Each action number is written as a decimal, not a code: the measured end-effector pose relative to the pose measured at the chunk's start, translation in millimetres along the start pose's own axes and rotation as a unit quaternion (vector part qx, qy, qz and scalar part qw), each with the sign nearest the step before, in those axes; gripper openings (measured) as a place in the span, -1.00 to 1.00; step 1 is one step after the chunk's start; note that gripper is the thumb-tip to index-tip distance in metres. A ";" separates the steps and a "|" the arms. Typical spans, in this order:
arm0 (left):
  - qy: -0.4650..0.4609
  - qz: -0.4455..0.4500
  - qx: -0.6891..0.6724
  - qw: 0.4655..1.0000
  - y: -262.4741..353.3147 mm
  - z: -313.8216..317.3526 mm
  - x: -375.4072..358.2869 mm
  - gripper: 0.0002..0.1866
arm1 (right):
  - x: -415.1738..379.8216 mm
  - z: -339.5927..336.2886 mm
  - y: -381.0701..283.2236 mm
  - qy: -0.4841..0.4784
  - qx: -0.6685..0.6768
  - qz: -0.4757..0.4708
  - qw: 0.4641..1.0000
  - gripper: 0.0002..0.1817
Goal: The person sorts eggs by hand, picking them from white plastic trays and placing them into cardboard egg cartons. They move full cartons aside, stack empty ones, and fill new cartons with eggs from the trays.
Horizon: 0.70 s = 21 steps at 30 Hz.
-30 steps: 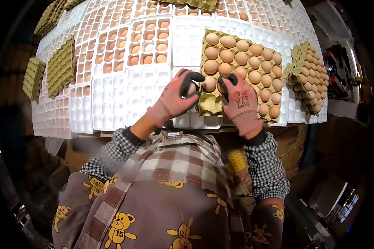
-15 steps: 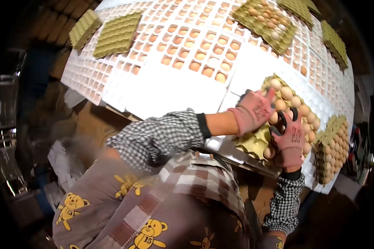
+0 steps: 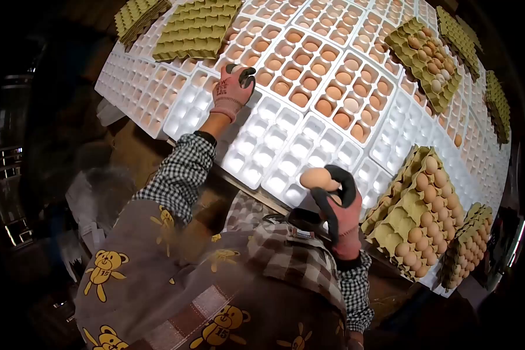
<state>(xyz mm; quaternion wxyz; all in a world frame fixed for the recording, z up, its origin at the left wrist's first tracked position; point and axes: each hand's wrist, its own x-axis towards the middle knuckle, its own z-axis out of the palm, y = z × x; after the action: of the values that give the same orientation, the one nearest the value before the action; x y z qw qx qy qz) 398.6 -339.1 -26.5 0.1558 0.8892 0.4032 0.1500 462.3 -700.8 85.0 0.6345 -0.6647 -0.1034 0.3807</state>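
Note:
My left hand (image 3: 234,92), in a pink glove with dark fingertips, is over the white foam trays at the upper left, its fingers curled together; whether they hold an egg cannot be made out. My right hand (image 3: 341,216) is closed round brown eggs (image 3: 316,178) above the front foam trays (image 3: 309,153); one egg sticks out past the thumb, another shows between the fingers. To its right, a tilted stack of pulp trays (image 3: 399,204) carries many brown eggs on its upper face.
Foam trays filled with eggs (image 3: 356,93) cover the back. A green pulp tray (image 3: 197,29) lies upper left, and one with eggs (image 3: 429,64) upper right. Another egg-topped stack (image 3: 469,245) stands at the right edge.
My left hand has moved from the egg stack to the upper-left foam trays. My right hand has come left off the stack, now with eggs in it. The view has shifted.

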 end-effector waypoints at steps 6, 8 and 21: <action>-0.088 0.129 -0.146 0.977 9.1 -4.1 -46.6 -0.34 | 124.8 92.7 64.1 0.153 -0.372 -0.149 0.904 -0.59; -0.073 0.133 -0.150 0.977 -6.3 0.2 -50.0 -0.26 | 120.2 106.6 58.3 0.146 -0.291 -0.181 0.928 -0.59; -0.180 0.040 0.126 0.975 -2.1 2.6 -154.0 -0.13 | 107.9 128.9 124.6 0.031 -0.515 -0.274 0.812 -0.29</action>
<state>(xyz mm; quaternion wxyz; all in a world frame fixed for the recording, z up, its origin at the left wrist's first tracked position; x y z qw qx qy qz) 301.2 -455.9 -51.4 0.1067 0.9295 0.3481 -0.0587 411.4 -556.9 -58.1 0.2804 -0.8499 -0.4418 0.0615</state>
